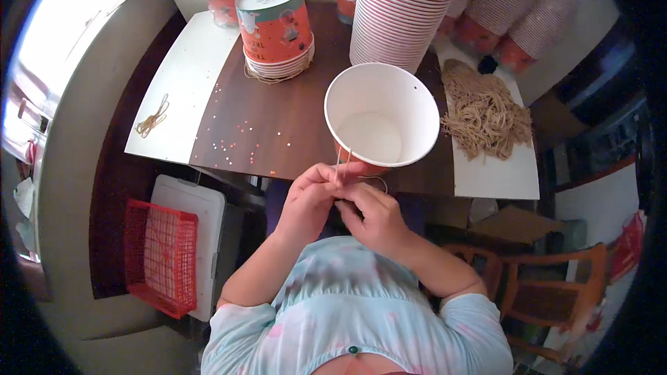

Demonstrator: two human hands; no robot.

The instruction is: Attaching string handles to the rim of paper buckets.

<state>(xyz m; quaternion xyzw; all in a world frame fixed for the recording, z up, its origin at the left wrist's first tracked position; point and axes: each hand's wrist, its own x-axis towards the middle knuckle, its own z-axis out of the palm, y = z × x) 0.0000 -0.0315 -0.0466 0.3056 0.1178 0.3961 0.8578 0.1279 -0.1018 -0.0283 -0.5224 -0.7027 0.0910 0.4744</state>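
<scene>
A paper bucket (381,94), white inside and orange outside, stands open at the table's front edge. A small dark hole shows near its far right rim. Just in front of it my two hands meet. Between the pinched fingertips of my left hand (309,198) a thin cord (339,158) rises in front of the bucket's near side. My right hand (372,210) is closed against the left, also at the cord, part of which loops out to the right. How the cord passes through the fingers is hidden.
A tall stack of nested buckets (399,28) stands behind. Upturned buckets (278,31) with cord round their rims are at back left. A heap of brown cords (479,107) lies right, a small bundle (153,118) left. Small paper dots are scattered. A red basket (161,257) stands below left, a wooden chair (556,292) right.
</scene>
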